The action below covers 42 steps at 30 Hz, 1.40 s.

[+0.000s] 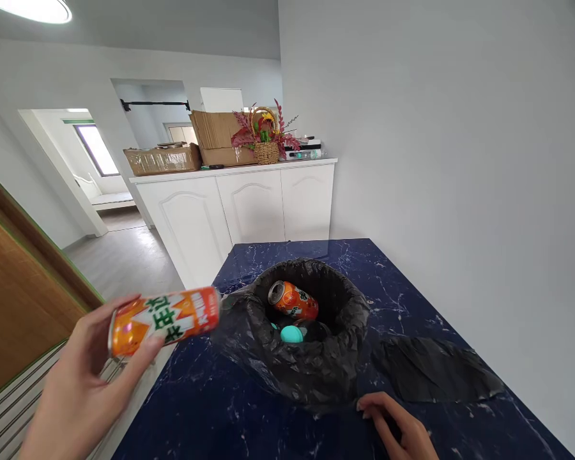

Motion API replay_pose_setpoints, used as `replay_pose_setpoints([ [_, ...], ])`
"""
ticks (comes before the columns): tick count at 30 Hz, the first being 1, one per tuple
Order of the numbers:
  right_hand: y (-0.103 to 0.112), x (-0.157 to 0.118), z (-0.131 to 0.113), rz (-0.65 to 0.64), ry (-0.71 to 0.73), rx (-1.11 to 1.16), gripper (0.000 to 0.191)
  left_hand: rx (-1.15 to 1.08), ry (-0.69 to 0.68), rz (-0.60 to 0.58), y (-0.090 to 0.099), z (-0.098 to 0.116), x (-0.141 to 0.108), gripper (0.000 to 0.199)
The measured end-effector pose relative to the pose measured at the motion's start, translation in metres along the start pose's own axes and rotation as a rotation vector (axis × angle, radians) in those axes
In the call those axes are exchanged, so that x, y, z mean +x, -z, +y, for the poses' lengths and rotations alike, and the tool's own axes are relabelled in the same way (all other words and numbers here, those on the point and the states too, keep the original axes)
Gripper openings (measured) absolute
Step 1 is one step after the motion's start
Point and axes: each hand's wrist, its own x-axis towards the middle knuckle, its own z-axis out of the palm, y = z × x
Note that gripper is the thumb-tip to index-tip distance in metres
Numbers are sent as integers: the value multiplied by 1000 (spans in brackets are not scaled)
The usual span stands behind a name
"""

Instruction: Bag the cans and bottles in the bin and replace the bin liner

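My left hand point(89, 377) grips an orange soda can point(165, 319) with green and white lettering, tilted on its side to the left of a bin. The bin point(316, 370) is lined with a black plastic bag and stands on a dark blue marbled table point(201, 409). Inside it lie another orange can point(293, 300), a turquoise round item point(291, 334) and something dark. My right hand point(397, 425) is at the bin's lower right, its thumb and fingertips brought together at the bag's edge; whether they pinch the plastic is too small to tell.
A folded black plastic bag point(441, 369) lies right of the bin. Behind the table, a white cabinet point(253, 204) bears cardboard boxes point(163, 160) and a flower basket point(266, 152). A wooden panel point(19, 287) and metal rack point(14, 402) are at left.
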Motion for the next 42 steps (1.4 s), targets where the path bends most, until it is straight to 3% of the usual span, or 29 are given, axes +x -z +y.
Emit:
replay_pose_setpoints([
  [2, 0, 0, -4, 10, -2, 1, 31, -174, -82, -26, -23, 52, 12, 51],
  [4, 0, 0, -7, 20, -2, 0, 31, -311, -162, -145, -50, 92, 18, 50],
  [6, 0, 0, -9, 30, 2, 3, 31, -393, -178, -265, -74, 116, 18, 59],
  [8, 1, 1, -10, 37, 13, 8, 31, -394, -207, -363, -90, 125, 15, 78],
  [10, 1, 1, -10, 42, 24, 13, 30, -365, -228, -390, -94, 123, 11, 83],
  [14, 0, 0, -10, 52, 25, 38, 29, -277, -116, -319, -76, 95, 9, 54],
  [16, -1, 0, -10, 47, 11, 67, 29, -238, 12, -327, -68, 72, 10, 50],
  [20, 2, 8, -24, -3, -18, 250, 35, -267, 364, -388, -67, 20, 9, 68],
  [24, 22, 35, -64, -30, -200, 629, 51, -514, 719, -595, -77, -7, 1, 74],
  [27, 46, 60, -102, -134, -338, 853, 56, -812, 752, -753, -82, 4, -2, 67],
  [31, 80, 87, -147, -302, -248, 952, 44, -962, 753, -748, -80, 30, 5, 62],
  [35, 104, 103, -181, -118, -206, 935, 22, -904, 778, -605, -73, 50, 20, 61],
  [39, 118, 125, -209, 4, -133, 981, 17, -1034, 735, -480, -76, 71, 37, 52],
  [42, 125, 147, -226, 75, -85, 1034, 24, -1116, 694, -389, -86, 85, 50, 42],
])
